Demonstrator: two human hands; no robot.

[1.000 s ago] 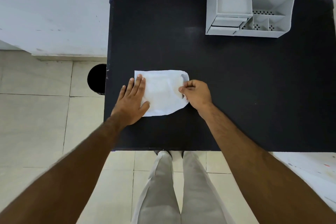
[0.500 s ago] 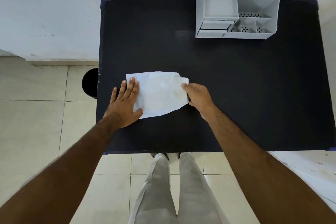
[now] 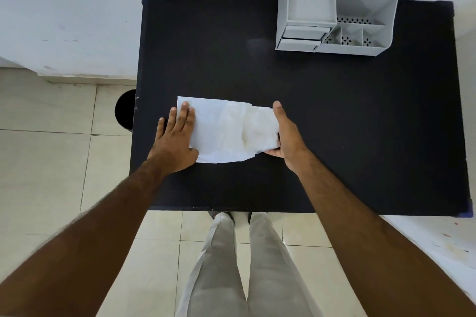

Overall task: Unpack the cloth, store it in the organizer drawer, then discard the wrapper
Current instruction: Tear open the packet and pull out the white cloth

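A white wrapper lies flat on the black table, near its front left. My left hand presses flat on the wrapper's left end, fingers spread. An off-white cloth sticks out of the wrapper's right end. My right hand grips that cloth, thumb under and fingers along its right edge. The grey organizer stands at the table's far right, with two shut drawers in its front left corner.
A round black bin stands on the tiled floor just left of the table. A white wall runs behind the table. My legs show below the table's front edge. A white surface lies at the lower right.
My right hand has moved rightward, drawing the cloth partly out of the wrapper. My left hand has stayed pressed on the wrapper's left end. The camera has shifted slightly.
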